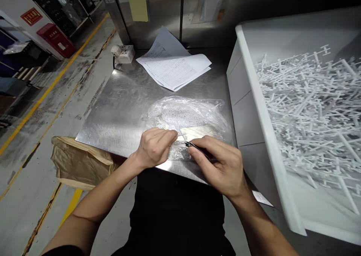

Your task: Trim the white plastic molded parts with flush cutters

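My left hand is closed in a pinch on a small white plastic sprue, whose thin branches stick out past the thumb. In my right hand are dark nippers, fingers closed round the handles. Their tip is right by the lower end of the sprue; I cannot tell whether the jaws touch it. Under both hands lies a clear plastic bag, spread on the metal table. Small dark specks show on the bag, with pale flat material in its lower part.
At the right stands a large white bin holding a heap of white plastic sprues. Printed papers and a power socket sit at the table's back. A brown paper bag stands open beyond the table's left edge.
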`<state>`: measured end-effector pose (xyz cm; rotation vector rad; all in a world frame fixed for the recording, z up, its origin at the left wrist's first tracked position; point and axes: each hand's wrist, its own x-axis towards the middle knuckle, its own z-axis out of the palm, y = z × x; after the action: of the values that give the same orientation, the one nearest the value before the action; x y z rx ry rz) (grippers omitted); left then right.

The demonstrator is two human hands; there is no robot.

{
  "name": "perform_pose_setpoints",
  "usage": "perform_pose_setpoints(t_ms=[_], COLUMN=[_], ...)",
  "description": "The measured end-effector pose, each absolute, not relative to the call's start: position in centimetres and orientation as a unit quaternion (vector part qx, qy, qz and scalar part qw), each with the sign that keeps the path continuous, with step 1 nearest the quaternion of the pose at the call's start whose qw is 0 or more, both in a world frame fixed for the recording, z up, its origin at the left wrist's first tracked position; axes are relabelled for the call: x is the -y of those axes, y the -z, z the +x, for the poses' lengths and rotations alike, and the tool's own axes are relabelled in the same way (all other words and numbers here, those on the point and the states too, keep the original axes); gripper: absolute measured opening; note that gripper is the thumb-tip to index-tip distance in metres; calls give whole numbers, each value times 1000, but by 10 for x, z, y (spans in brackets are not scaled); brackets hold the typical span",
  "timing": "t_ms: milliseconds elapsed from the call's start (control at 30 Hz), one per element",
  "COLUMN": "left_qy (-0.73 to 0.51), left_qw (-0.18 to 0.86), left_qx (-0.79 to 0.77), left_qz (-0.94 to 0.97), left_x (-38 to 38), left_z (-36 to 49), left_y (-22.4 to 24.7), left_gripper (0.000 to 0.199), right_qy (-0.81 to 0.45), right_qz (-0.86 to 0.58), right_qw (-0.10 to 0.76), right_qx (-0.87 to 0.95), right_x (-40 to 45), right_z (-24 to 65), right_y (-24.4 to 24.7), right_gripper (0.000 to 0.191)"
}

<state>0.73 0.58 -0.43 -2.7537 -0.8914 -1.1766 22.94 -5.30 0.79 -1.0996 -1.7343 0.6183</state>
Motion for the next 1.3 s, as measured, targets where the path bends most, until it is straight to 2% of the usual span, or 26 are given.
perform_pose_setpoints(t_ms=[533, 800, 1000, 1300], left_qy=[374, 334, 301, 301], left_qw=[39, 79, 71, 68], left_qx=[282, 291, 300, 304], left_qz=[-883, -893, -902, -901], left_x=[-5, -2, -3, -3], left_z=[8, 11, 12, 11], left_y=[2, 2, 3, 6], left_gripper=[16, 11, 13, 13], right_qy=[-277, -383, -439, -420], right_qz=[-453, -505, -532, -522], right_qw=[469, 442, 413, 421], right_qx=[706, 635, 594, 612], right_x=[53, 50, 45, 46], right_z=[230, 230, 232, 230], right_y=[-9, -12, -9, -13], right_gripper=[4, 21, 27, 26])
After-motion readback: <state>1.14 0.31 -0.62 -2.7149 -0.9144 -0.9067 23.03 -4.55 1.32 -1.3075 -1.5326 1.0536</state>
